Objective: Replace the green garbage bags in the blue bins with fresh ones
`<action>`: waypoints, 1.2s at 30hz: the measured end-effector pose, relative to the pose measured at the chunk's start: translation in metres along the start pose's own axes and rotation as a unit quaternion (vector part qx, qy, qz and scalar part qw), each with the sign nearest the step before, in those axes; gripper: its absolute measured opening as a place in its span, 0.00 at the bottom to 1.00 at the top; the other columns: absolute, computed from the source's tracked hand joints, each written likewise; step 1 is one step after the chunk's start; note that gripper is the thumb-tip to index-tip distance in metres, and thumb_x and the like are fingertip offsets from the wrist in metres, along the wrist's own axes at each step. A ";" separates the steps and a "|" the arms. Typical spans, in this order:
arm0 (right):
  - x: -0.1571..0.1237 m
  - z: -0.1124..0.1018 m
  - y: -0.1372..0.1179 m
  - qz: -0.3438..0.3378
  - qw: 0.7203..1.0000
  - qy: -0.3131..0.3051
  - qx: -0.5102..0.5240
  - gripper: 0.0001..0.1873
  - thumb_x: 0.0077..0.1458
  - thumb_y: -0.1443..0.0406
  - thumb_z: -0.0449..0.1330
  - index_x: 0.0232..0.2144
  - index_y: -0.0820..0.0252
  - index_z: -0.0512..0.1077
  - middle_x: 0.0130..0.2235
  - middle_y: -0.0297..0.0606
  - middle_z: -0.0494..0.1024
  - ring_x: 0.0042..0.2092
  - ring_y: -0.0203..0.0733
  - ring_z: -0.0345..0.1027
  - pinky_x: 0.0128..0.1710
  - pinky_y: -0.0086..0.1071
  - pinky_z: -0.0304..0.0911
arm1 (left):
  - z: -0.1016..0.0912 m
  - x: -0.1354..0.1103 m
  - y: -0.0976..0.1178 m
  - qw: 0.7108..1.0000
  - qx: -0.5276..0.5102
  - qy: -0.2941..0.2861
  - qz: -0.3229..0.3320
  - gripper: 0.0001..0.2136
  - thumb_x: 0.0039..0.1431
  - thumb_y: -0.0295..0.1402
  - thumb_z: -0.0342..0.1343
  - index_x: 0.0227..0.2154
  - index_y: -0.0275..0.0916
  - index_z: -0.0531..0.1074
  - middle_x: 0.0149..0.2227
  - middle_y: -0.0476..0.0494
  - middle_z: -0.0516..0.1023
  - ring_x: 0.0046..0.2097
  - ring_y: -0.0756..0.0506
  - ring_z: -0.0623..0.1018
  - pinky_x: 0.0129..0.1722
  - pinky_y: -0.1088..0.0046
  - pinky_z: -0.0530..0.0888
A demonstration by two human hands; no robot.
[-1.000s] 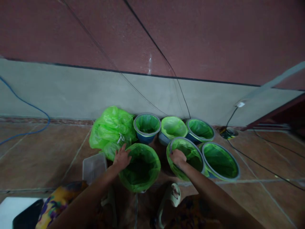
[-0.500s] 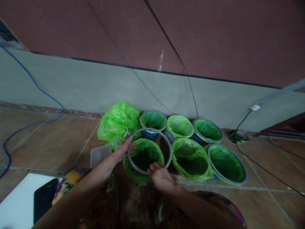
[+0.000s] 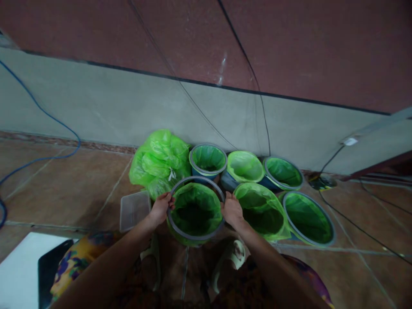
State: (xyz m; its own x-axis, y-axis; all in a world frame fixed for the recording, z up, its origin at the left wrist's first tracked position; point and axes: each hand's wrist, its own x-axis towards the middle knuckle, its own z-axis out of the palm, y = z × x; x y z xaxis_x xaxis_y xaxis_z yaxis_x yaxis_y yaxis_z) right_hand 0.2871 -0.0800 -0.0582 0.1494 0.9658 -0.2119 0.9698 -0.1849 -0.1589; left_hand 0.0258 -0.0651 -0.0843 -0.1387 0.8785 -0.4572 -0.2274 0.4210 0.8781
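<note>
A grey ring (image 3: 197, 237) sits around the mouth of the nearest bin, over its green bag liner (image 3: 209, 204). My left hand (image 3: 161, 208) has its fingers curled over the ring's left side. On the opposite side, my right hand (image 3: 232, 209) grips the ring, close to the neighbouring lined bin (image 3: 262, 219). That neighbour's green liner is folded over its rim with no grey ring showing. The fingertips of both hands are partly hidden behind or under the ring.
Ringed, lined bins stand at the back (image 3: 208, 159), back right (image 3: 283, 172) and front right (image 3: 310, 218). A ringless lined bin (image 3: 245, 166) sits between. Left are a bright green bag bundle (image 3: 161, 159) and a clear plastic container (image 3: 135, 210). A blue cable (image 3: 41, 159) crosses the floor.
The ring has come down from above the bin onto its mouth. My right hand has moved from the ring's front to its right side; my left hand stays at the left.
</note>
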 end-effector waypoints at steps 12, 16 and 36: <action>0.019 0.055 0.005 -0.004 0.996 -0.086 0.000 0.14 0.59 0.70 0.52 0.46 0.67 0.72 0.46 0.51 0.76 0.44 0.42 0.73 0.39 0.28 0.62 | -0.007 0.014 -0.010 0.879 0.474 0.055 0.029 0.12 0.62 0.30 0.46 0.37 0.35 0.75 0.33 0.39 0.80 0.36 0.45 0.79 0.35 0.74 0.70; 0.025 0.064 0.008 -0.013 0.996 -0.089 -0.009 0.15 0.58 0.74 0.50 0.44 0.69 0.73 0.44 0.52 0.76 0.44 0.41 0.73 0.39 0.26 0.62 | -0.007 0.013 -0.009 0.790 0.610 0.058 0.024 0.16 0.64 0.32 0.43 0.45 0.36 0.75 0.43 0.34 0.80 0.46 0.41 0.79 0.43 0.71 0.71; 0.032 0.081 0.008 0.003 0.997 -0.059 -0.054 0.16 0.57 0.76 0.49 0.43 0.67 0.73 0.44 0.51 0.76 0.41 0.41 0.74 0.37 0.28 0.66 | -0.010 0.017 -0.028 0.696 0.718 0.009 0.025 0.17 0.65 0.31 0.42 0.41 0.32 0.75 0.44 0.35 0.79 0.49 0.43 0.77 0.48 0.72 0.71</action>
State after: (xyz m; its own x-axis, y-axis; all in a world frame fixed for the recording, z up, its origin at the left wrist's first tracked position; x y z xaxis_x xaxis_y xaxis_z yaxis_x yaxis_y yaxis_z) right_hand 0.2841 -0.0657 -0.1440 0.1378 0.9352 -0.3261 0.9850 -0.1640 -0.0543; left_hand 0.0204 -0.0644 -0.1182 -0.1256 0.9028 -0.4112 0.9736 0.1919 0.1240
